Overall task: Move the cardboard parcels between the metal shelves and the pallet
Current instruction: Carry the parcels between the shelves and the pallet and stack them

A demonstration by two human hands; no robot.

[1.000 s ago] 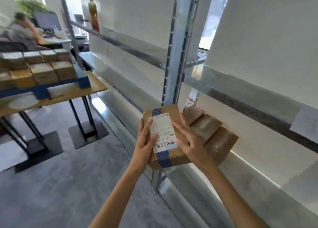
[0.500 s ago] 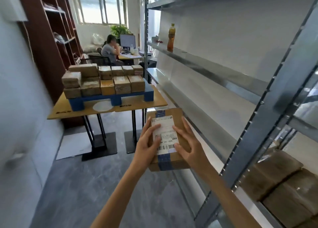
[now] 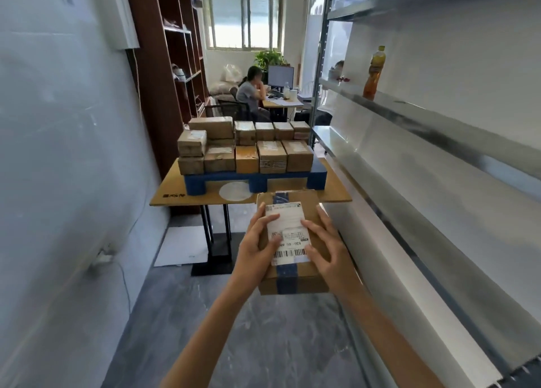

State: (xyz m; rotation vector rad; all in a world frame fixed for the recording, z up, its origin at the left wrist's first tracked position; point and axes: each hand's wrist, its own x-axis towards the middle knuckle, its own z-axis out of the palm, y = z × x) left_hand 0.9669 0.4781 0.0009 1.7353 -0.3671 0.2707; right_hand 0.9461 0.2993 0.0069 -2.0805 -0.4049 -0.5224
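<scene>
I hold a cardboard parcel (image 3: 292, 279) with blue tape and a white barcode label at chest height, over the floor. My left hand (image 3: 254, 248) grips its left side and my right hand (image 3: 328, 248) grips its right side, thumbs on top. Straight ahead, a blue pallet (image 3: 254, 181) rests on a wooden table (image 3: 336, 194) and carries several stacked cardboard parcels (image 3: 246, 149). The metal shelves (image 3: 424, 124) run along my right side.
An orange drink bottle (image 3: 373, 73) stands on the middle shelf. A person sits at a desk (image 3: 281, 102) behind the pallet. A dark bookcase (image 3: 169, 74) stands at the left, beside a white wall. Grey floor lies between me and the table legs (image 3: 216, 241).
My view has swung left, away from the shelf bay with the parcels, to face the pallet. The parcel stays held in both hands and the pallet now lies straight ahead.
</scene>
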